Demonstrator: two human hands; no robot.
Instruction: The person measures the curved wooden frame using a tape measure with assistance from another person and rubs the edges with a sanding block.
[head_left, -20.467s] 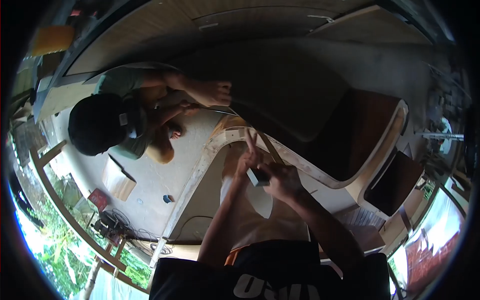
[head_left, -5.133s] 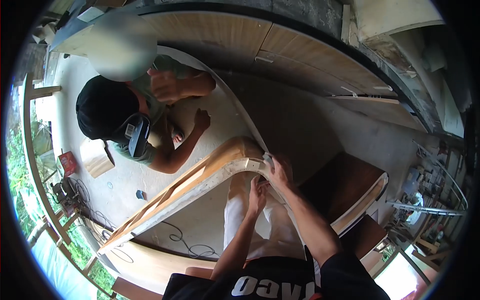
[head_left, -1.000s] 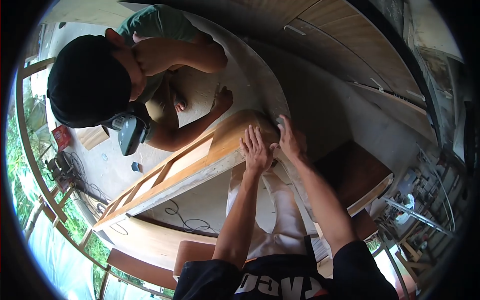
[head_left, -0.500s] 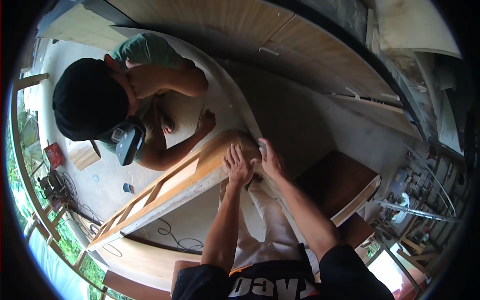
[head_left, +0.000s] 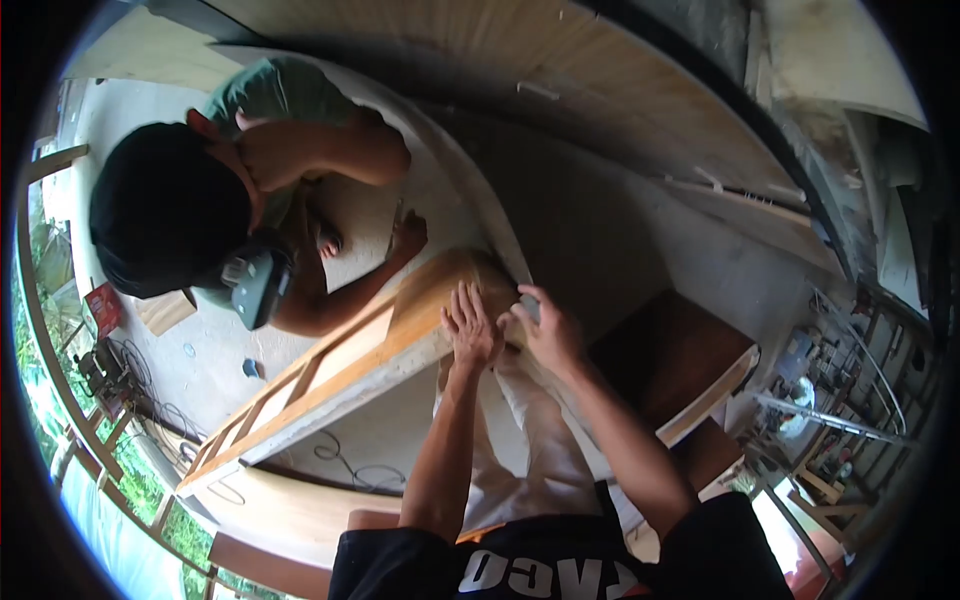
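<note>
My left hand [head_left: 473, 322] lies flat with fingers spread on the near end of a long wooden frame [head_left: 400, 327], which slants down to the lower left. Right beside it, at the curved end of the frame, my right hand [head_left: 545, 325] has its fingers closed round a small grey block [head_left: 529, 306]. The block's underside is hidden. Pale wood panels and crosspieces show inside the frame, and its near edge is whitish.
A co-worker in a black cap [head_left: 170, 210] crouches at the left, one hand [head_left: 408, 236] beyond the frame. A dark brown wooden box [head_left: 670, 360] stands at my right. Cables [head_left: 350, 470] lie below the frame; large curved panels [head_left: 640, 110] rise ahead.
My right hand has turned and lifted slightly, with more of the grey block showing. My left hand stays on the frame. The view has shifted a little.
</note>
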